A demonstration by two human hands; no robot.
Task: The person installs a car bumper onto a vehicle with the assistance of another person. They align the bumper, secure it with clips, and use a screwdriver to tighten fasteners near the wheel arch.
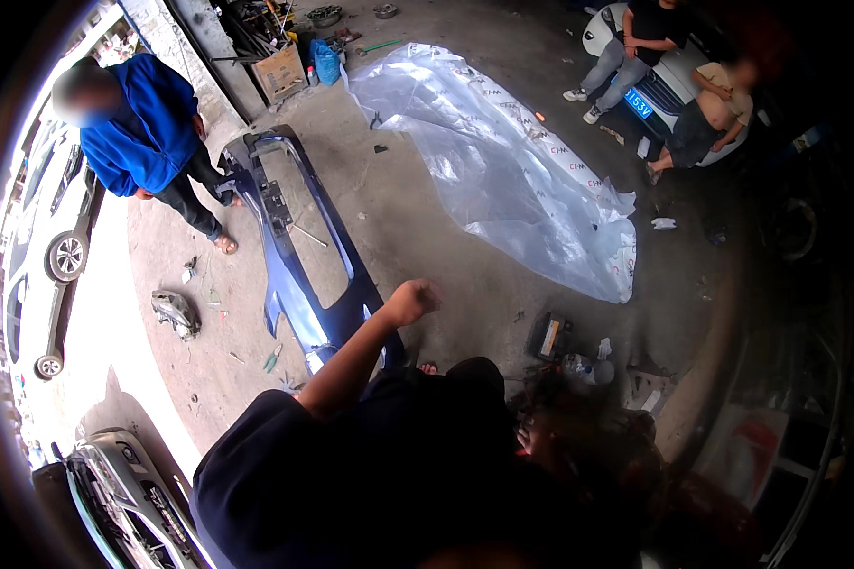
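- Your left hand hangs in front of you with its fingers loosely curled. You seem to have nothing in it, though the blur means I cannot tell whether the fingers are clenched or slack, or cover something small.
- Your right hand cannot be made out, so I cannot tell its grip.
- The blue bumper lies lengthwise on the ground, its near end at your feet and partly behind your left forearm. Flat ground probably suits it, as so long and thin a shell would need support along its length.
- From this one view you appear to hold the hand above the ground, just beside the bumper's right edge, rather than on it.
- A thin rod lies in the bumper's large opening, perhaps simply set down there.
- The clear plastic sheet spreads, rumpled, to the right of the bumper. Its creases suggest it is laid loosely, not stretched out.
- A person in a blue jacket stands just beside the bumper's far end, arms low and nothing visible in the hands.
- The headlight sits apart on your left, and the green-handled tool lies nearer the bumper, likely within easy reach.
- A dark box and a clear bottle stand close together on your right, well away from the bumper.
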